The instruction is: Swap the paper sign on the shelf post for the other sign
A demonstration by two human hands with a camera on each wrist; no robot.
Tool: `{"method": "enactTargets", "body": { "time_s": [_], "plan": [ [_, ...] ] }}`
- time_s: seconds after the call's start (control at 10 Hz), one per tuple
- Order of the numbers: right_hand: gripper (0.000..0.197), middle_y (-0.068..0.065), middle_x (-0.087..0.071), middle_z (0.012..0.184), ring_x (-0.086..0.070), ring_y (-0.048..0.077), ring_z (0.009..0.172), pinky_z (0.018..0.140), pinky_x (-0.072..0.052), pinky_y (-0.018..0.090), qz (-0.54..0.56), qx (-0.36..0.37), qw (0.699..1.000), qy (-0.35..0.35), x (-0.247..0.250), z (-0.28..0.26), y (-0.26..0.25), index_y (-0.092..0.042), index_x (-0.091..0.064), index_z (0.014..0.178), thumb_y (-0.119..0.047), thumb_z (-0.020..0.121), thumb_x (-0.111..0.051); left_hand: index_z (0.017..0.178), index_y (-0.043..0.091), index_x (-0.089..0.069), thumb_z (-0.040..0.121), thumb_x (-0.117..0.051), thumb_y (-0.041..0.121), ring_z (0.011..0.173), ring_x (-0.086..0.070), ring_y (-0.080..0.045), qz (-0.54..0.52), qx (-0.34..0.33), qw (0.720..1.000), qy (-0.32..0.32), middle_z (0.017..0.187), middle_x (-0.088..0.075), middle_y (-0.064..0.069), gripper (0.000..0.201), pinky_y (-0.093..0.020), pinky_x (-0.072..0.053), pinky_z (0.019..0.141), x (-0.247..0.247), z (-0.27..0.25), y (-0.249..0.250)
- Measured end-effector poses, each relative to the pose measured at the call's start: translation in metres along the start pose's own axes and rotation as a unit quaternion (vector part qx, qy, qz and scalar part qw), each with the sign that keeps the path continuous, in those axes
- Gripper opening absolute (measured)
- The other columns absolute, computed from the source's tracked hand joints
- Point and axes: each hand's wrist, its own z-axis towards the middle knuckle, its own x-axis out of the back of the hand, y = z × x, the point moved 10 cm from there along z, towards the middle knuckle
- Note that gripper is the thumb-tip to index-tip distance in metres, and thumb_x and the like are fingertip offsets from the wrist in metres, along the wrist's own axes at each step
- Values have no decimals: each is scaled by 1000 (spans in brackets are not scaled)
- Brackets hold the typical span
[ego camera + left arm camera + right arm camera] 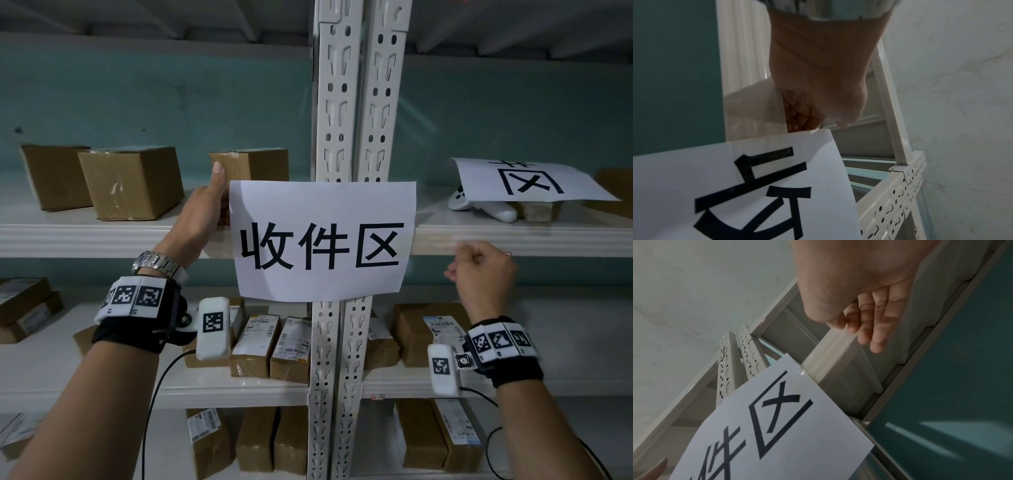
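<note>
A white paper sign [322,240] with three large black characters hangs across the white perforated shelf post [352,102]. My left hand [209,209] grips the sign's upper left edge, thumb pointing up; the left wrist view shows the sign [735,186] below my curled fingers [801,116]. My right hand [483,270] hovers just right of the sign with fingers loosely bent, holding nothing. In the right wrist view its fingers [875,331] are near the shelf beam, above the sign [777,426]. Clear tape [807,361] joins that corner to the beam. The other sign [527,181] lies on the right shelf.
Brown cardboard boxes [130,181] stand on the left shelf [85,240] behind my left hand. The other sign rests on a white device [486,209] and a small box. Labelled parcels [270,346] fill the lower shelves on both sides of the post.
</note>
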Motion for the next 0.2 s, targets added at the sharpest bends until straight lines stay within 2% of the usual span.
{"method": "enactTargets", "body": {
  "time_s": [0.1,0.2],
  "plan": [
    [30,7,-66,63,-70,18,59,65,-62,44,22,1,1000,14,5,-1,0,-7,-64,76,-19,102,-54,95,31,-71,103,-12,62,93,-64,-9,2,10,1000,-1,97,-70,9,67,-26,-42,75,0,1,0],
    [37,8,-66,61,-70,21,58,64,-62,45,42,8,998,41,12,2,-2,-4,-63,73,-23,102,-53,93,26,-73,102,-15,65,89,-68,-16,-35,41,999,1,94,-75,0,71,-30,-45,73,5,3,-3]
  ]
}}
